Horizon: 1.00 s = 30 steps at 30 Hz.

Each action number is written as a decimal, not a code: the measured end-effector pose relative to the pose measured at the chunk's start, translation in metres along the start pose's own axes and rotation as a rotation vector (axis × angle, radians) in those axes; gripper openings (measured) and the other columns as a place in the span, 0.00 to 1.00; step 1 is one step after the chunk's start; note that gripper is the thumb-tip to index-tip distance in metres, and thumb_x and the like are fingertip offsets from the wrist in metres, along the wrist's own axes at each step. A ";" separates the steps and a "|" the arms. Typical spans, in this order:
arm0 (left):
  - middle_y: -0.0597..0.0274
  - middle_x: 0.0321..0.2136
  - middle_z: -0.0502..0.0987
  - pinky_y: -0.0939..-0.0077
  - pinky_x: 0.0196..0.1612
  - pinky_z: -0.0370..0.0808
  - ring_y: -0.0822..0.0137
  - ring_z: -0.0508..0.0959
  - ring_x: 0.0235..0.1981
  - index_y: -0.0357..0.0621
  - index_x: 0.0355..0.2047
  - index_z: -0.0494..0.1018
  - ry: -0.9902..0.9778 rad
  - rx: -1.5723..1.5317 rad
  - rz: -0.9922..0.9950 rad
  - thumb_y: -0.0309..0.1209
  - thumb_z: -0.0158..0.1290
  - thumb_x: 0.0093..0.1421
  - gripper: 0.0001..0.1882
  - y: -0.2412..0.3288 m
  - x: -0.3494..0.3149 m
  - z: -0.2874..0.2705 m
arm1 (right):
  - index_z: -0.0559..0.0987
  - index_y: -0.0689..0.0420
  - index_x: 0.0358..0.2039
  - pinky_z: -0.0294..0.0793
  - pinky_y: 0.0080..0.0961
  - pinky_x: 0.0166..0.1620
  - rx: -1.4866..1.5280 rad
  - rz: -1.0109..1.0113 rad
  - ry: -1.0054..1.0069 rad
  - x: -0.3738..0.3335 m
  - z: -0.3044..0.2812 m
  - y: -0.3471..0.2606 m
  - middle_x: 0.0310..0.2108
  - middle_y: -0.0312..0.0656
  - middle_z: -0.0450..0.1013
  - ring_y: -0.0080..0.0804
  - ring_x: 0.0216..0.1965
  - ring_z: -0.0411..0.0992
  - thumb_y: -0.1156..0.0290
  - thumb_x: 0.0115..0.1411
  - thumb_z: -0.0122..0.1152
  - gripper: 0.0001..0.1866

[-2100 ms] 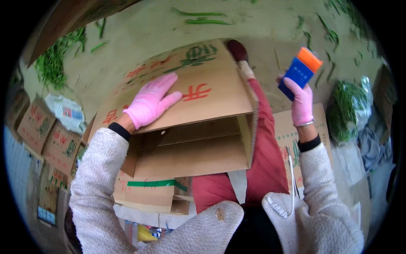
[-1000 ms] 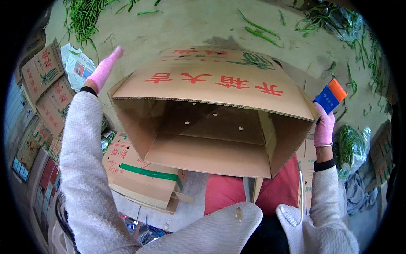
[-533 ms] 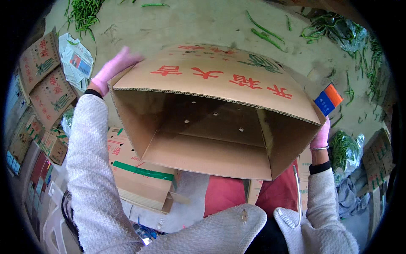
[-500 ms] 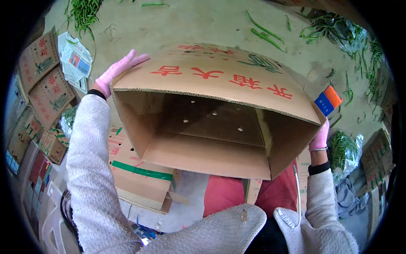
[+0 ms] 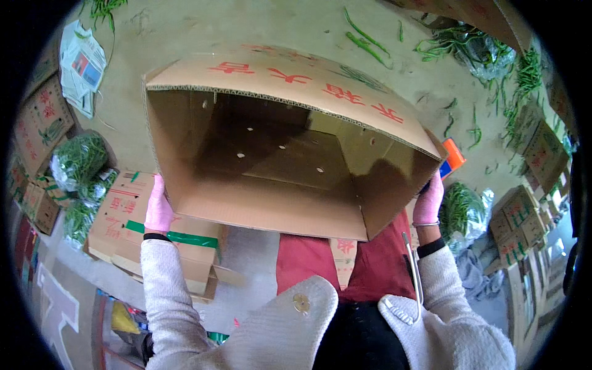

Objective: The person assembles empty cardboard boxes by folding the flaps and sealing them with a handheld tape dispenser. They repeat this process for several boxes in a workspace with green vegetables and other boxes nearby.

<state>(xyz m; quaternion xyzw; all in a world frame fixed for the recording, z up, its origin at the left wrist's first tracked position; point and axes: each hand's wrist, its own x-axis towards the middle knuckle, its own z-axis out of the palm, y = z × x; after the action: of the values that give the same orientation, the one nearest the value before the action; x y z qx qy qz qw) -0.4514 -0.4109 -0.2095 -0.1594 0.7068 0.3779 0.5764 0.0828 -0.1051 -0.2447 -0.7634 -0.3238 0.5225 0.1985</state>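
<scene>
A large brown cardboard box (image 5: 271, 225) is held up before me, its open end facing me. Inside it looks bare, with several small round holes. Red printing marks its upper side. Pink-gloved, my left hand (image 5: 159, 206) grips the lower part of the left wall, its fingers partly hidden behind it. My right hand (image 5: 428, 200), also in a pink glove, grips the right wall, its fingers mostly out of sight. An orange and blue object (image 5: 453, 155) sticks out just above that hand; whether the hand holds it too, I cannot tell.
A taped flat carton (image 5: 114, 225) lies at lower left, beside bagged green vegetables (image 5: 80, 160). Papers (image 5: 81, 68) lie at far left. Loose long green peppers (image 5: 367, 46) are scattered on the floor. More bagged greens (image 5: 456, 209) and cartons (image 5: 518, 219) stand at right.
My left hand has shifted from the box's upper left edge down to its lower left side. The box has moved left and slightly up, its opening tilted more toward me.
</scene>
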 end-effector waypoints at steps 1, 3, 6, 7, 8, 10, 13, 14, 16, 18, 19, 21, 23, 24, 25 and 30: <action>0.58 0.63 0.69 0.66 0.66 0.61 0.59 0.68 0.63 0.37 0.66 0.62 0.001 0.203 0.034 0.50 0.52 0.67 0.36 -0.004 -0.003 0.002 | 0.78 0.59 0.50 0.71 0.21 0.46 -0.016 0.024 -0.004 -0.005 0.002 -0.005 0.43 0.33 0.76 0.19 0.42 0.73 0.49 0.71 0.52 0.24; 0.54 0.54 0.78 0.69 0.59 0.69 0.59 0.77 0.54 0.33 0.60 0.69 0.120 0.602 0.099 0.42 0.60 0.62 0.32 0.001 -0.010 0.024 | 0.78 0.61 0.50 0.70 0.21 0.45 -0.093 0.077 -0.027 -0.006 -0.002 -0.011 0.42 0.32 0.76 0.19 0.41 0.72 0.45 0.72 0.48 0.29; 0.50 0.46 0.82 0.68 0.53 0.73 0.59 0.81 0.47 0.31 0.52 0.75 0.392 0.864 0.247 0.43 0.60 0.63 0.27 -0.006 0.006 0.024 | 0.77 0.60 0.51 0.71 0.20 0.45 -0.091 0.090 -0.049 -0.011 -0.002 -0.009 0.43 0.33 0.76 0.21 0.41 0.72 0.43 0.71 0.47 0.30; 0.48 0.41 0.84 0.66 0.49 0.75 0.59 0.83 0.42 0.32 0.46 0.79 0.432 0.829 0.357 0.44 0.59 0.63 0.24 -0.011 0.006 0.028 | 0.77 0.60 0.51 0.71 0.21 0.45 -0.029 0.079 -0.042 -0.014 0.001 -0.008 0.43 0.33 0.76 0.22 0.41 0.72 0.46 0.71 0.49 0.28; 0.48 0.41 0.84 0.65 0.49 0.75 0.59 0.83 0.42 0.32 0.46 0.79 0.451 0.846 0.348 0.44 0.59 0.63 0.24 -0.013 0.007 0.028 | 0.77 0.60 0.52 0.71 0.21 0.46 0.029 0.068 -0.028 -0.020 0.002 -0.009 0.43 0.33 0.76 0.22 0.41 0.72 0.48 0.71 0.52 0.26; 0.50 0.41 0.84 0.65 0.48 0.75 0.58 0.83 0.41 0.34 0.47 0.79 0.489 0.883 0.329 0.44 0.59 0.63 0.23 -0.015 0.006 0.028 | 0.76 0.61 0.53 0.72 0.22 0.48 -0.038 -0.037 -0.035 -0.028 0.007 -0.009 0.44 0.33 0.76 0.23 0.43 0.73 0.55 0.69 0.57 0.22; 0.48 0.40 0.84 0.64 0.47 0.76 0.55 0.83 0.41 0.34 0.46 0.79 0.462 0.915 0.401 0.44 0.59 0.63 0.23 -0.013 0.009 0.026 | 0.76 0.64 0.52 0.73 0.26 0.50 -0.213 -0.239 -0.078 -0.022 0.011 -0.003 0.46 0.37 0.78 0.25 0.45 0.75 0.73 0.61 0.67 0.19; 0.47 0.40 0.84 0.64 0.48 0.75 0.54 0.83 0.42 0.33 0.46 0.79 0.442 0.893 0.384 0.44 0.59 0.63 0.24 -0.009 0.014 0.030 | 0.77 0.64 0.50 0.73 0.26 0.49 -0.273 -0.260 -0.057 -0.011 0.010 -0.001 0.46 0.37 0.78 0.25 0.44 0.75 0.73 0.60 0.67 0.19; 0.44 0.42 0.83 0.64 0.50 0.74 0.52 0.82 0.44 0.31 0.45 0.78 0.413 0.855 0.338 0.45 0.59 0.63 0.25 0.005 0.011 0.041 | 0.79 0.65 0.47 0.74 0.27 0.47 -0.392 -0.292 -0.026 0.007 0.007 -0.007 0.44 0.39 0.80 0.27 0.43 0.76 0.72 0.58 0.67 0.18; 0.42 0.36 0.82 0.58 0.49 0.75 0.45 0.81 0.41 0.33 0.45 0.79 0.412 1.137 0.452 0.48 0.59 0.62 0.27 0.011 0.021 0.008 | 0.81 0.64 0.43 0.75 0.28 0.44 -0.524 -0.366 -0.085 0.026 0.010 -0.024 0.38 0.38 0.81 0.28 0.38 0.77 0.72 0.53 0.69 0.17; 0.41 0.36 0.82 0.57 0.49 0.75 0.44 0.80 0.42 0.32 0.46 0.78 0.389 1.244 0.465 0.49 0.59 0.62 0.28 0.025 0.030 0.000 | 0.82 0.64 0.43 0.75 0.27 0.43 -0.514 -0.353 -0.107 0.038 0.011 -0.040 0.36 0.37 0.80 0.27 0.36 0.76 0.71 0.53 0.69 0.17; 0.37 0.39 0.80 0.55 0.51 0.74 0.41 0.79 0.44 0.32 0.48 0.76 0.317 1.554 0.640 0.47 0.57 0.63 0.27 0.053 0.041 -0.012 | 0.82 0.62 0.43 0.74 0.25 0.41 -0.560 -0.287 -0.155 0.079 0.018 -0.074 0.34 0.35 0.78 0.26 0.33 0.75 0.70 0.51 0.70 0.18; 0.37 0.48 0.77 0.59 0.55 0.73 0.45 0.77 0.50 0.33 0.54 0.73 0.198 1.717 0.786 0.40 0.51 0.68 0.23 0.102 0.052 0.008 | 0.82 0.62 0.43 0.74 0.24 0.38 -0.638 -0.261 -0.171 0.144 0.018 -0.116 0.34 0.35 0.78 0.26 0.32 0.74 0.69 0.50 0.71 0.20; 0.40 0.54 0.75 0.63 0.57 0.72 0.50 0.76 0.54 0.33 0.57 0.71 0.150 1.684 0.765 0.35 0.47 0.70 0.21 0.137 0.058 0.034 | 0.82 0.62 0.42 0.74 0.26 0.38 -0.625 -0.229 -0.170 0.175 0.021 -0.140 0.34 0.35 0.78 0.27 0.31 0.74 0.68 0.49 0.71 0.20; 0.43 0.57 0.73 0.66 0.61 0.68 0.53 0.74 0.58 0.35 0.60 0.69 0.195 1.826 0.866 0.36 0.46 0.71 0.22 0.175 0.074 0.037 | 0.82 0.62 0.42 0.75 0.27 0.37 -0.609 -0.199 -0.181 0.205 0.028 -0.163 0.34 0.36 0.78 0.28 0.31 0.75 0.67 0.49 0.71 0.19; 0.49 0.59 0.73 0.64 0.66 0.63 0.54 0.70 0.62 0.40 0.63 0.67 0.160 0.171 1.164 0.42 0.49 0.68 0.28 0.198 0.013 0.121 | 0.83 0.60 0.36 0.76 0.31 0.38 -0.604 -0.034 -0.240 0.260 0.079 -0.232 0.33 0.37 0.79 0.32 0.32 0.76 0.67 0.49 0.71 0.14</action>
<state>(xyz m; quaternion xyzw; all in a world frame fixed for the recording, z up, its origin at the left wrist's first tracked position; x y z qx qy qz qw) -0.5016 -0.1898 -0.1588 0.2735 0.7472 0.5604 0.2298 0.0064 0.2392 -0.2997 -0.7153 -0.4981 0.4855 -0.0678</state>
